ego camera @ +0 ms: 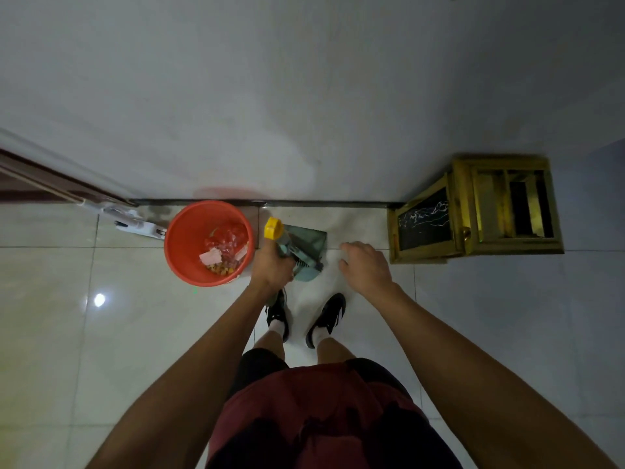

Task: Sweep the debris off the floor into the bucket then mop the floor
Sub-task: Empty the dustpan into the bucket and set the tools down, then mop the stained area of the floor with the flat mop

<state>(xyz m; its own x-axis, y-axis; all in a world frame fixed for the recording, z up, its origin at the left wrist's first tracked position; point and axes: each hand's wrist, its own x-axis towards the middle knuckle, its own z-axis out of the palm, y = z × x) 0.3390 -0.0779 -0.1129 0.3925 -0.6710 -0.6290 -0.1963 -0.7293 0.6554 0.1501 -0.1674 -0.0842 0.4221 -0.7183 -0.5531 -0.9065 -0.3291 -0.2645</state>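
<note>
- View from head cam, looking straight down: person stands on pale glossy tile floor (50, 333), facing a grey wall (304, 79) at 12 o'clock.
- Left hand (270, 269), at 11 o'clock from the feet: grip clamped round the yellow-capped handle (274, 228) of a green dustpan (306, 248). Pan sits at 12 o'clock from the shoes, near the wall base. Can't tell if it rests on the floor or hangs just above.
- Right hand (367, 265), at 1 o'clock: grip apart, fingers loosely spread, holding nothing, just right of the pan.
- Orange bucket (182, 245) at 10–11 o'clock, upright, just beside the pan handle. Inside: sweepings w/ a pink scrap, clear crumpled wrapper, small yellow bits, piled toward its 4 o'clock side. Approx a thin layer; mostly bare bottom.
- Pan contents: can't make out any; looks empty, so sweeping prob. done.
- White flat mop head (142, 226) lies at 9 o'clock of the bucket, by a door frame (50, 184), partly hidden behind the bucket rim.
- Yellow-framed cabinet (473, 211) at 2 o'clock, against the wall, door ajar; inside too dark to tell.
- Risks, as I judge: swinging the pan or handle left could knock the light bucket over and spill debris back out. Reaching for the mop across the bucket could do the same. Glossy tile once wet = slip hazard for the shoes (324, 316).
</note>
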